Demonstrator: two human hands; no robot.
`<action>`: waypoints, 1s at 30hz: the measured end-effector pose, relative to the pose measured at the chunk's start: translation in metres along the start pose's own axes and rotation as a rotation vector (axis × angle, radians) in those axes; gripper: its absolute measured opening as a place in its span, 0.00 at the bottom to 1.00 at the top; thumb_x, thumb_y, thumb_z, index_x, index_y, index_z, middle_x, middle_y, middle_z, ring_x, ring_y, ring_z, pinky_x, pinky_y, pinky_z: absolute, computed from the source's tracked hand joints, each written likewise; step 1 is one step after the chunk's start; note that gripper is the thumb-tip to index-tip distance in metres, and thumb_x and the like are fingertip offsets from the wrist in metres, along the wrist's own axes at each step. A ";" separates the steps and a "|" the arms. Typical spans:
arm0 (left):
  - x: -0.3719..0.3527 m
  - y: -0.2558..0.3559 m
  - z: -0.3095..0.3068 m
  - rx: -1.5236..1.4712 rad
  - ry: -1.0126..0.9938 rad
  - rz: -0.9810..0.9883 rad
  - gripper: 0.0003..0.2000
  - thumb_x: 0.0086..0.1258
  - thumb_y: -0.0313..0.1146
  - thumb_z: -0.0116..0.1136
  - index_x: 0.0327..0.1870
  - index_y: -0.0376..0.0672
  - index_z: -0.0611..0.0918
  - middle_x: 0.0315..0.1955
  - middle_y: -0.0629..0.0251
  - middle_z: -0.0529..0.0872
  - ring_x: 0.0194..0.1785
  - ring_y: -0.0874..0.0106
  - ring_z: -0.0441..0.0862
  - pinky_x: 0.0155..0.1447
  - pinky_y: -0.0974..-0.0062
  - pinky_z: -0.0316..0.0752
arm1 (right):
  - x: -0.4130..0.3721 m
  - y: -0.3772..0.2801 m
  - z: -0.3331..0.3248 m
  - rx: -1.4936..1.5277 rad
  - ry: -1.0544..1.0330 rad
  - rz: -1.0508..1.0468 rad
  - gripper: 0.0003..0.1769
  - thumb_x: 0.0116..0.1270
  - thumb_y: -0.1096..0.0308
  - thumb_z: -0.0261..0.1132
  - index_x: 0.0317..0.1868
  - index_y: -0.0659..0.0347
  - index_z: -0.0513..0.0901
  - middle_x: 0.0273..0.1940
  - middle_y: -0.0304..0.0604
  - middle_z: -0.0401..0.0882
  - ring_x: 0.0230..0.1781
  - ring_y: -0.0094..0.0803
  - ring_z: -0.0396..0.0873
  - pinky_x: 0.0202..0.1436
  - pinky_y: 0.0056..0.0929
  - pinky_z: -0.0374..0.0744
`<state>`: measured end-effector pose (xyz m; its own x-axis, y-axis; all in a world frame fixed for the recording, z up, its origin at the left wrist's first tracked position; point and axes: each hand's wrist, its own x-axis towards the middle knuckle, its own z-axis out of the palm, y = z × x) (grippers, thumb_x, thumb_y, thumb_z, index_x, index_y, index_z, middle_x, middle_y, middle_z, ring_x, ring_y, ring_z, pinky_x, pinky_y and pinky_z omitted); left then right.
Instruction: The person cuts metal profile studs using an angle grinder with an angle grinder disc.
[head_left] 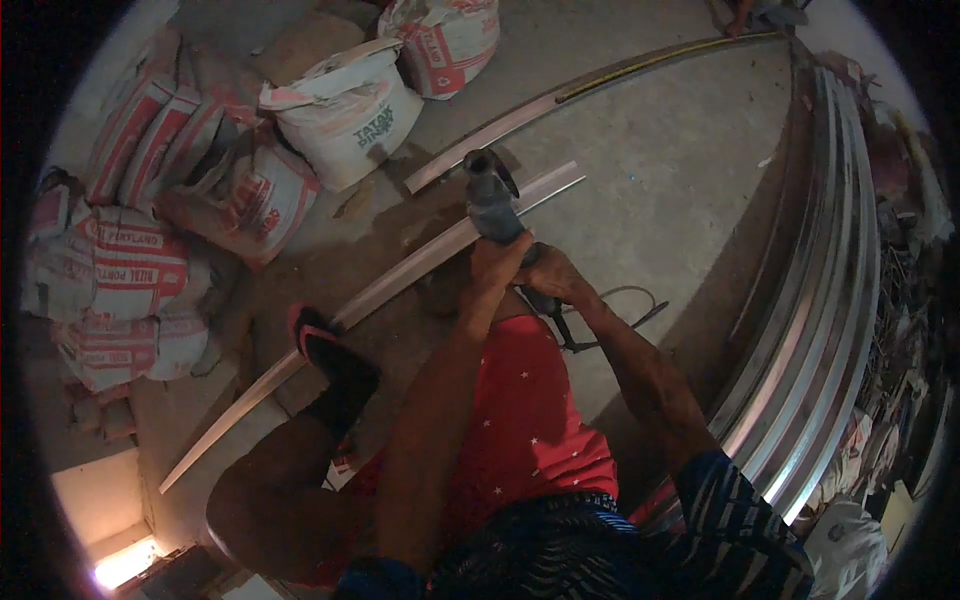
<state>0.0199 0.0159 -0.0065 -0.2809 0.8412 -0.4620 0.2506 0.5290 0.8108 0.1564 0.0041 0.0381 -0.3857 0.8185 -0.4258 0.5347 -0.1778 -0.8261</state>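
Note:
A dark grey angle grinder (492, 205) is held in both my hands over a long metal channel (400, 268) on the floor. Closed round the tool's body is my left hand (497, 260). Just behind it, my right hand (550, 274) grips the rear of the grinder, where a black cord (565, 330) hangs down and loops on the floor. I cannot make out whether the disc touches the channel. My foot in a dark sock and slipper (335, 355) rests on or against the channel, lower left.
Cement bags (140, 260) and a white sack (350, 115) stand at the left. Another channel (480, 145) lies beyond, a yellow tape measure (660, 65) along it. Another person's hand (740, 20) is at its far end. Long metal channels (800, 340) lie at right beside debris (895, 370).

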 end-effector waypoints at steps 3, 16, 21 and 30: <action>-0.005 0.006 -0.005 -0.007 -0.063 -0.034 0.32 0.54 0.55 0.74 0.49 0.33 0.85 0.47 0.53 0.88 0.50 0.63 0.85 0.54 0.65 0.78 | 0.020 0.032 0.011 -0.009 0.014 -0.008 0.32 0.54 0.50 0.75 0.50 0.68 0.82 0.45 0.51 0.86 0.46 0.42 0.84 0.51 0.38 0.80; -0.002 0.002 -0.007 -0.025 -0.073 0.002 0.29 0.55 0.53 0.72 0.47 0.33 0.85 0.45 0.53 0.88 0.49 0.63 0.86 0.52 0.66 0.79 | 0.031 0.047 0.016 -0.009 -0.013 0.026 0.29 0.56 0.54 0.75 0.53 0.63 0.81 0.49 0.47 0.86 0.50 0.41 0.83 0.56 0.37 0.78; 0.014 -0.013 0.007 0.085 0.013 -0.031 0.29 0.54 0.50 0.70 0.48 0.32 0.85 0.45 0.52 0.89 0.49 0.63 0.87 0.51 0.65 0.79 | 0.030 0.056 0.019 -0.068 0.088 -0.034 0.35 0.51 0.42 0.73 0.48 0.64 0.84 0.45 0.56 0.86 0.50 0.50 0.84 0.54 0.43 0.81; -0.007 0.008 -0.006 0.051 -0.073 0.054 0.36 0.46 0.58 0.70 0.50 0.35 0.85 0.44 0.47 0.88 0.50 0.56 0.87 0.55 0.63 0.80 | 0.007 0.016 0.007 -0.083 0.024 -0.057 0.26 0.55 0.54 0.74 0.47 0.64 0.83 0.41 0.50 0.87 0.44 0.41 0.86 0.48 0.39 0.81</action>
<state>0.0179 0.0139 0.0053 -0.1983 0.8737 -0.4443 0.3107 0.4860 0.8169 0.1569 0.0034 0.0191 -0.3996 0.8392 -0.3689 0.5728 -0.0856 -0.8152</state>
